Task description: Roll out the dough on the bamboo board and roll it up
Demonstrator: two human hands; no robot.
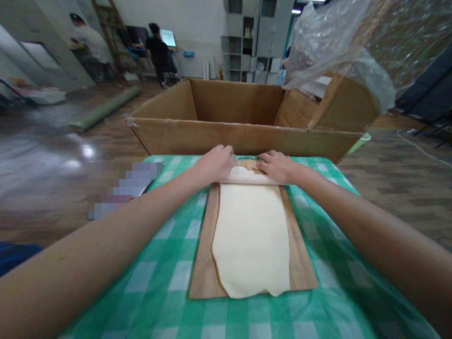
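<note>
A wide, flat sheet of pale dough (252,235) covers most of a wooden board (202,266), its near edge wavy and reaching the board's front. Across the far part of the dough lies a light rolling pin (249,177). My left hand (216,163) is closed over the pin's left end, fingers bent forward. On its right end rests my right hand (277,165), with fingers curved over the pin toward the board's far edge. The palms and undersides of both hands are hidden. A metal handle (246,158) shows at the board's far end, between the hands.
A green checked cloth (169,273) covers the table. Just beyond stands a large open cardboard box (229,136), with clear plastic wrap (328,42) at its right. A blurred flat item (129,188) lies at the left edge. Two people are in the background.
</note>
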